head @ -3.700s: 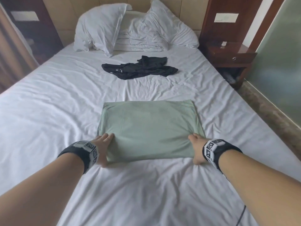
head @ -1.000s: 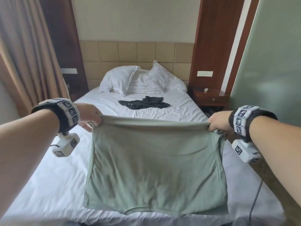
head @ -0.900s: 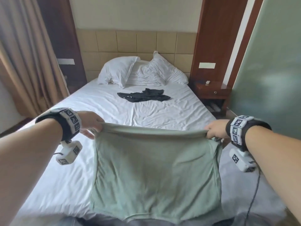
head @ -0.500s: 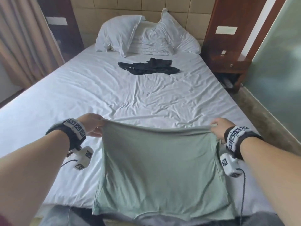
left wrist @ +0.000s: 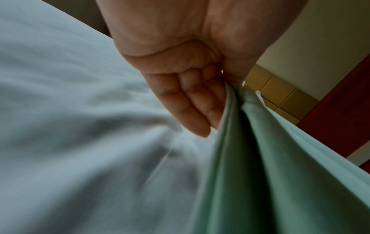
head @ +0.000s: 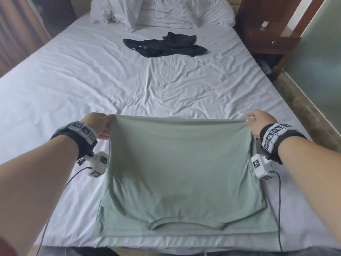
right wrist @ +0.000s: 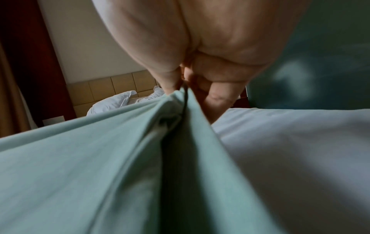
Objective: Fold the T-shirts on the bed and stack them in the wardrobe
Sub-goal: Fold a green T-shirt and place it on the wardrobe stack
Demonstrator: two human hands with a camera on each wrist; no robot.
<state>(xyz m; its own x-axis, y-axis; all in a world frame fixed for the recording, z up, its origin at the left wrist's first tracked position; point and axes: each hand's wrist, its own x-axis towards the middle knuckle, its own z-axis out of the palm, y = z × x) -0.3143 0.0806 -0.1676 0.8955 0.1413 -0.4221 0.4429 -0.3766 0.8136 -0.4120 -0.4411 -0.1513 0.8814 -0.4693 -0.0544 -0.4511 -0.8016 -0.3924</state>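
Your left hand and right hand each have fingers clamped on the green T-shirt's far fold; it runs crosswise between them, the rest trailing toward you over the bed.

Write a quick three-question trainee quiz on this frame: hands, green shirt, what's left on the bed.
1. True or false: both the left hand and the right hand pinch the top edge of the green T-shirt.
2. Which garment lies unfolded near the pillows? A) black T-shirt B) red towel C) blue jeans
3. Fill in: the green T-shirt's lower edge rests on the ____.

Key: 1 true; 2 A; 3 bed
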